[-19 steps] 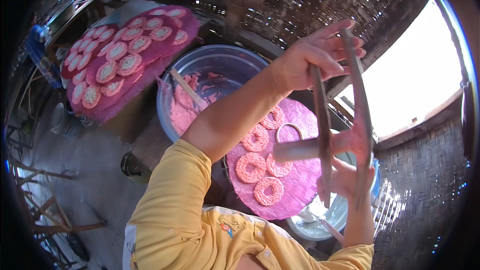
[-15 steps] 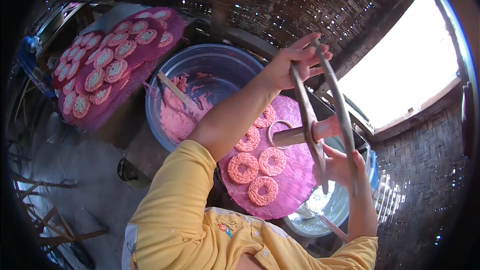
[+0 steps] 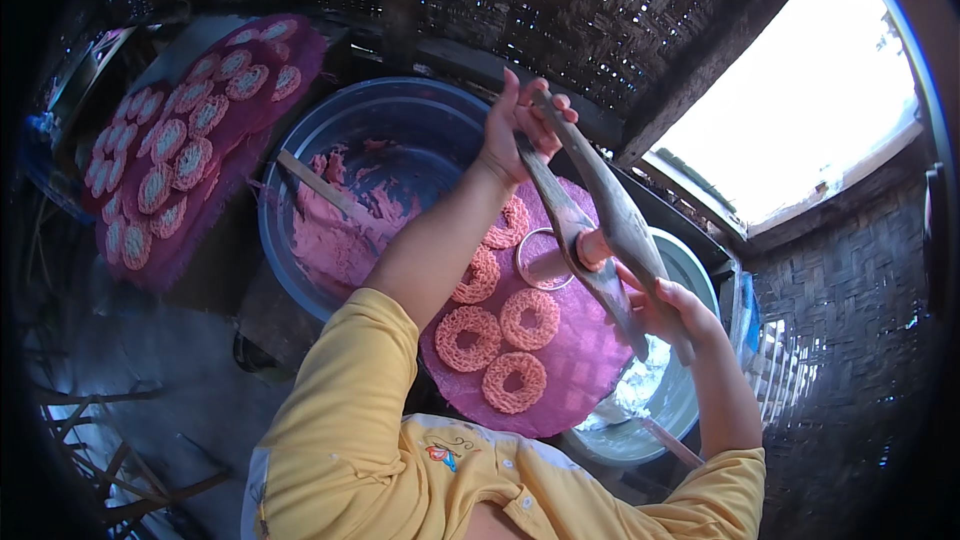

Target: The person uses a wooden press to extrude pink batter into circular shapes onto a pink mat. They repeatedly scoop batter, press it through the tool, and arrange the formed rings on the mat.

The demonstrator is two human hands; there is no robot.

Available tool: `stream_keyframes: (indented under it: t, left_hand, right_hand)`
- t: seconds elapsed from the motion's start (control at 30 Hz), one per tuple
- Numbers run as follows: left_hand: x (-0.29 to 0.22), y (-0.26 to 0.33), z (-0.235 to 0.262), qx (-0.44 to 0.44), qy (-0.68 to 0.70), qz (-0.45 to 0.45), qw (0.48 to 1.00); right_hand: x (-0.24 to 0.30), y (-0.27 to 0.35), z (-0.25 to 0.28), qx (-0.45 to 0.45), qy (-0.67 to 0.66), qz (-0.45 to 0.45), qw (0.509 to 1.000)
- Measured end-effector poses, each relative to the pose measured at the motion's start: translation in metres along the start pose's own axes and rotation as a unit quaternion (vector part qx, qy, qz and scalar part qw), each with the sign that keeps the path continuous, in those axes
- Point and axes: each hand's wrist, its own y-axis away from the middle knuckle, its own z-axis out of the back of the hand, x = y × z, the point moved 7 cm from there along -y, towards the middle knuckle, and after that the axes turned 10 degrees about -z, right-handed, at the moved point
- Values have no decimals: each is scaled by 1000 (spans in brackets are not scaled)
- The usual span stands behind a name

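A wooden dough press with two long handle bars (image 3: 624,219) is held over a round pink cloth mat (image 3: 590,360). My left hand (image 3: 518,135) grips the far ends of both bars, some fingers spread. My right hand (image 3: 682,316) is wrapped round their near ends. A pink-stained plunger (image 3: 594,248) shows between the bars. The press's barrel points down toward a thin metal ring (image 3: 522,258) on the mat. Several pink dough rings, one of them a near ring (image 3: 514,382), lie left of the metal ring. The barrel's mouth is hard to make out.
Left of the mat stands a blue basin (image 3: 275,240) of pink dough (image 3: 335,240) with a wooden paddle (image 3: 318,185). A pale green basin (image 3: 690,400) with white mixture is partly under the mat. Farther left, a pink cloth (image 3: 225,200) carries several pink-and-white rings. A woven wall (image 3: 840,330) rises at right.
The two bars have come closer together, and less of the plunger shows between them. In the picture, my hands and the press have shifted left as the view moved.
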Motion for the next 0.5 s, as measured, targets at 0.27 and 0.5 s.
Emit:
stream_keyframes:
  t: [0.27,0.5]
  left_hand:
    - [-16,-21,-2,13,11,-1,1000]
    - [14,-6,16,-44,-4,0,999]
  right_hand:
    - [33,-13,3,-114,102,50,987]
    - [29,13,8,-161,112,32,980]
